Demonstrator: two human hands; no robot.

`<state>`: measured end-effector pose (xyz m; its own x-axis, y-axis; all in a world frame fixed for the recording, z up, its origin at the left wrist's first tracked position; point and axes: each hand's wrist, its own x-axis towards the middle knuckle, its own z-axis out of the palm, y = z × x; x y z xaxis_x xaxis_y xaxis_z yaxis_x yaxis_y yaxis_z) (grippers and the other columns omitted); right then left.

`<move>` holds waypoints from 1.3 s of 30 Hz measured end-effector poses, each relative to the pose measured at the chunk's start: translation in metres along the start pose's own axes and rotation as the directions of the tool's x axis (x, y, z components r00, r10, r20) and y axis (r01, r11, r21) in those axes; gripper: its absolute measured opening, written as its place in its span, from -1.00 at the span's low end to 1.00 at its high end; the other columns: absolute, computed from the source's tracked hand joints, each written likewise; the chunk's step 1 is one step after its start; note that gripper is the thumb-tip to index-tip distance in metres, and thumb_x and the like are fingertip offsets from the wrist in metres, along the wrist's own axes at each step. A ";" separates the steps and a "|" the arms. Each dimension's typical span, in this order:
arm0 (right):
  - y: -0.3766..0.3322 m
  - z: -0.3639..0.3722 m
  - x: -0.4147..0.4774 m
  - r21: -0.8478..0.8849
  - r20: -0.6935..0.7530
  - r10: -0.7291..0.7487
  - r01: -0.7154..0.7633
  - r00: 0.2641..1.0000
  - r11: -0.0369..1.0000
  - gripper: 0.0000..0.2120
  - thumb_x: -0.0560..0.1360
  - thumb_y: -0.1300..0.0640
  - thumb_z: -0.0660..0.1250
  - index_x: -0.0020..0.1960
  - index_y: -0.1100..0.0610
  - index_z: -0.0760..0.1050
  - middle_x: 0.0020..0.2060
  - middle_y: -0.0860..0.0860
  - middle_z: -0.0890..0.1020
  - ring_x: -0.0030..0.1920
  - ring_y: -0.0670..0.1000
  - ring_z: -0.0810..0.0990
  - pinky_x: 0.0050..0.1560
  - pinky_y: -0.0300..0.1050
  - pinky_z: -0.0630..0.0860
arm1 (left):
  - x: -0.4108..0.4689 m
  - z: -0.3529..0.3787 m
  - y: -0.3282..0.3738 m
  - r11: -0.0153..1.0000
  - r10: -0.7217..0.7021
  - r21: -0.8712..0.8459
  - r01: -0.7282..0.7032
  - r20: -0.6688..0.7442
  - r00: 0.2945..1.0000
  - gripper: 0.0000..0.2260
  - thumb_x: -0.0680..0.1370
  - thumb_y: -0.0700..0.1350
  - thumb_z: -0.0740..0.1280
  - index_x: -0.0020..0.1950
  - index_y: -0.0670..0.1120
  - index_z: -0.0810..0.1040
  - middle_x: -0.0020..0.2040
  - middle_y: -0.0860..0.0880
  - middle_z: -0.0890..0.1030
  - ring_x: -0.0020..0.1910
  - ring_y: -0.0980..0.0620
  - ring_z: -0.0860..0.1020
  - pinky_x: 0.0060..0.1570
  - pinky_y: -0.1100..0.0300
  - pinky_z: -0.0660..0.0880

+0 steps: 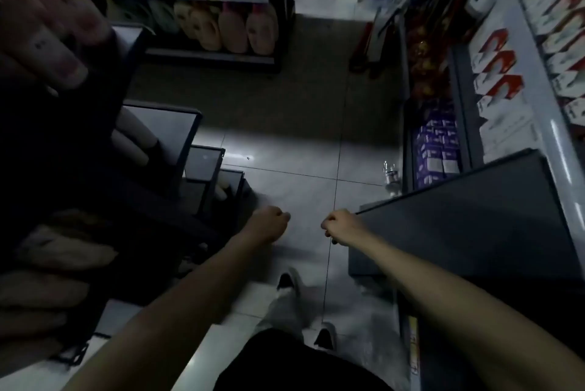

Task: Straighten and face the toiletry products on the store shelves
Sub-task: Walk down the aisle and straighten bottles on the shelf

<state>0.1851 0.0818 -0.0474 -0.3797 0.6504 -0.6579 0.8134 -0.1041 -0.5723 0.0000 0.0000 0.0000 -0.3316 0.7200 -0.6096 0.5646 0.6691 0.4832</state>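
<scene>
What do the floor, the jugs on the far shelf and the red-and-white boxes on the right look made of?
Floor: likely glazed ceramic tile; grout lines, bright glare patch.
Jugs: probably moulded plastic, smooth pastel, rounded shoulders.
Red-and-white boxes: seemingly printed cardboard; flat faces, sharp edges.

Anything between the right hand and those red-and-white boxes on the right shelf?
Only the dark shelf board: the right hand is curled at its near corner, and the red-and-white boxes lie beyond its far edge. Nothing else visible.
</scene>
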 end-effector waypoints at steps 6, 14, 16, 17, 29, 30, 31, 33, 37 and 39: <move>-0.049 -0.034 0.074 -0.018 0.019 0.034 -0.034 0.999 0.999 -0.71 0.53 0.11 0.26 0.06 0.29 0.62 -0.06 0.18 0.71 -0.11 0.14 0.68 0.09 0.11 0.65 | 0.087 -0.037 0.017 0.996 -0.037 -0.082 0.039 0.028 0.999 -0.68 0.63 -0.01 0.27 0.11 -0.22 0.67 0.10 -0.21 0.69 0.14 -0.17 0.62 0.09 0.16 0.47; -0.149 -0.097 0.192 -0.053 0.010 0.066 -0.065 0.998 0.996 -0.70 0.49 0.08 0.23 -0.04 0.31 0.60 -0.11 0.20 0.71 -0.13 0.18 0.70 -0.03 0.17 0.65 | 0.227 -0.119 0.039 0.972 -0.104 -0.207 0.111 0.044 0.994 -0.74 0.58 -0.04 0.28 -0.08 -0.23 0.60 -0.03 -0.25 0.69 -0.06 -0.21 0.65 -0.07 0.00 0.57; -0.173 -0.116 0.225 -0.100 0.014 0.068 -0.066 0.998 0.993 -0.72 0.49 0.08 0.23 -0.05 0.26 0.62 -0.12 0.15 0.71 -0.09 0.18 0.70 -0.01 0.14 0.64 | 0.259 -0.141 0.049 0.962 -0.122 -0.240 0.130 0.045 0.991 -0.73 0.58 -0.06 0.29 -0.06 -0.27 0.61 -0.04 -0.25 0.68 -0.05 -0.23 0.66 -0.05 -0.02 0.59; -0.185 -0.125 0.243 -0.117 0.011 0.062 -0.060 0.998 0.991 -0.72 0.50 0.08 0.23 -0.05 0.26 0.62 -0.12 0.15 0.71 -0.11 0.15 0.69 -0.05 0.09 0.63 | 0.275 -0.153 0.054 0.961 -0.130 -0.242 0.137 0.045 0.990 -0.73 0.58 -0.06 0.29 -0.05 -0.27 0.62 -0.05 -0.24 0.69 -0.05 -0.23 0.65 -0.04 -0.01 0.59; -0.381 -0.240 0.507 -0.410 0.244 -0.050 0.149 0.969 0.900 -0.69 0.47 -0.02 0.21 0.08 0.04 0.63 0.05 0.13 0.67 0.09 0.19 0.64 0.11 0.03 0.60 | 0.463 -0.334 0.105 0.868 -0.310 -0.446 0.217 -0.146 0.939 -0.86 0.54 -0.06 0.27 -0.13 -0.09 0.56 -0.20 -0.08 0.64 -0.21 -0.07 0.59 -0.13 0.10 0.51; -0.404 -0.249 0.527 -0.420 0.276 -0.069 0.184 0.959 0.889 -0.70 0.46 -0.03 0.21 0.07 0.03 0.63 0.04 0.12 0.68 0.06 0.17 0.65 0.10 0.02 0.60 | 0.475 -0.353 0.110 0.856 -0.336 -0.466 0.225 -0.170 0.926 -0.89 0.53 -0.06 0.26 -0.15 -0.05 0.52 -0.23 -0.07 0.59 -0.25 -0.05 0.55 -0.17 0.12 0.47; -0.427 -0.257 0.546 -0.432 0.309 -0.080 0.215 0.948 0.876 -0.71 0.46 -0.04 0.22 0.06 0.02 0.62 0.02 0.10 0.68 0.03 0.15 0.65 0.09 0.02 0.61 | 0.486 -0.373 0.116 0.840 -0.366 -0.488 0.238 -0.185 0.912 -0.89 0.55 -0.07 0.25 -0.15 -0.05 0.51 -0.24 -0.08 0.58 -0.26 -0.05 0.53 -0.20 0.12 0.45; -0.471 -0.268 0.577 -0.459 0.372 -0.096 0.273 0.923 0.846 -0.75 0.50 -0.03 0.24 0.06 0.01 0.62 0.00 0.07 0.67 -0.02 0.12 0.67 0.09 0.05 0.63 | 0.507 -0.407 0.123 0.808 -0.426 -0.520 0.277 -0.192 0.884 -0.84 0.56 -0.05 0.24 -0.13 -0.09 0.54 -0.21 -0.12 0.63 -0.24 -0.10 0.58 -0.21 0.09 0.52; -0.549 -0.269 0.627 -0.516 0.475 -0.087 0.357 0.876 0.779 -0.76 0.58 0.03 0.24 0.12 0.10 0.61 -0.03 0.06 0.65 -0.02 0.12 0.68 0.07 0.07 0.64 | 0.545 -0.462 0.122 0.722 -0.555 -0.610 0.326 -0.230 0.799 -0.79 0.54 0.01 0.26 -0.18 -0.10 0.54 -0.21 -0.07 0.62 -0.19 -0.07 0.57 -0.16 0.09 0.45; -0.586 -0.257 0.652 -0.546 0.518 -0.085 0.406 0.851 0.733 -0.76 0.58 0.01 0.25 0.13 0.09 0.60 0.01 0.07 0.65 0.00 0.13 0.68 0.07 0.09 0.65 | 0.563 -0.484 0.111 0.672 -0.611 -0.655 0.346 -0.227 0.758 -0.79 0.51 0.05 0.25 -0.23 -0.06 0.49 -0.21 -0.06 0.61 -0.18 -0.09 0.57 -0.17 0.10 0.43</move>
<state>-0.4258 0.7601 -0.0149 -0.6209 0.1723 -0.7647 0.6827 0.5984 -0.4195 -0.4904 0.5687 0.0143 -0.7679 0.1786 -0.6151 -0.2305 0.8189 0.5256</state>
